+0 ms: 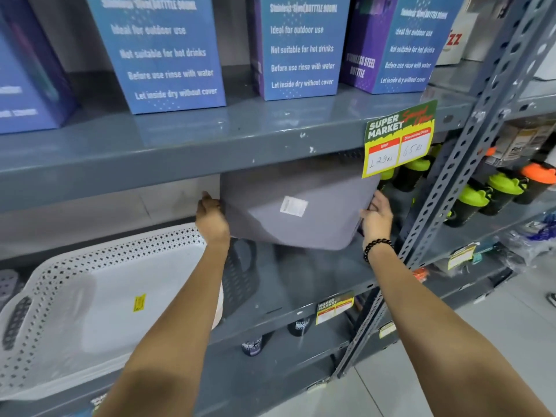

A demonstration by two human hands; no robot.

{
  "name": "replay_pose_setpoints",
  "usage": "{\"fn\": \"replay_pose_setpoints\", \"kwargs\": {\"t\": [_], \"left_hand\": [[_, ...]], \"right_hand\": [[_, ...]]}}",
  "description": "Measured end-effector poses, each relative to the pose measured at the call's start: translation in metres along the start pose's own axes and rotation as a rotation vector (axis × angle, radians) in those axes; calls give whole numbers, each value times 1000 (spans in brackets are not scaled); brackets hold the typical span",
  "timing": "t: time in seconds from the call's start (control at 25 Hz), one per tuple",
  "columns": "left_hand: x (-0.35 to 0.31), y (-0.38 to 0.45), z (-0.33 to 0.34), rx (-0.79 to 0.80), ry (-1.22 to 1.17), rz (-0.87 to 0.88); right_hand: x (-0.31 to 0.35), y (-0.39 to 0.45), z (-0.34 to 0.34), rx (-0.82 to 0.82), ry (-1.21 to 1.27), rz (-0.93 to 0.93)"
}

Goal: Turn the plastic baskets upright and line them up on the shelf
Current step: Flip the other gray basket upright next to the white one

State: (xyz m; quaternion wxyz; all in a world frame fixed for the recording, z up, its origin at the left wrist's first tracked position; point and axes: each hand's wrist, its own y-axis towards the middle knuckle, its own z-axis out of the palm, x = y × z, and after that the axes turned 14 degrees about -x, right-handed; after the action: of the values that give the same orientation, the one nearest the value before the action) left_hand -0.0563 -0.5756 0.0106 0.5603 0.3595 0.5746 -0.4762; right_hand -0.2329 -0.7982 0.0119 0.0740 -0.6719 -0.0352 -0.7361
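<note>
A grey plastic basket (301, 206) is held above the middle shelf (301, 299), tilted so its flat bottom with a white label faces me. My left hand (212, 218) grips its left edge and my right hand (376, 216) grips its right edge. A white perforated basket (99, 299) lies on the shelf at the left, bottom side toward me, with a yellow sticker on it. Behind my left forearm a dark grey basket (242, 275) stands partly hidden.
Blue and purple bottle boxes (168, 52) stand on the upper shelf. A yellow and green price tag (398, 139) hangs from its edge. Black shaker bottles with green and orange lids (493, 191) fill the rack at the right. A perforated metal upright (451, 182) separates the racks.
</note>
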Motion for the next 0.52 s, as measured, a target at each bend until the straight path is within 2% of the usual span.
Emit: {"fn": "replay_pose_setpoints", "kwargs": {"t": [0.12,0.24,0.28,0.4,0.44,0.52], "left_hand": [[4,13,-25,121,18,-156],[1,13,-42,313,231,-212],[-1,10,-45,310,327,-121],[-8,-9,-46,120,706,337],[-9,-17,-46,87,787,411],[-3,-23,-45,93,891,450]], "right_hand": [[-3,-14,-22,-25,203,170],[-21,-19,-39,1,227,351],[-27,-20,-42,-3,173,388],[-35,-11,-42,-67,-1,422],[-36,-7,-40,-90,-84,395],[-35,-2,-39,-97,-299,306]]}}
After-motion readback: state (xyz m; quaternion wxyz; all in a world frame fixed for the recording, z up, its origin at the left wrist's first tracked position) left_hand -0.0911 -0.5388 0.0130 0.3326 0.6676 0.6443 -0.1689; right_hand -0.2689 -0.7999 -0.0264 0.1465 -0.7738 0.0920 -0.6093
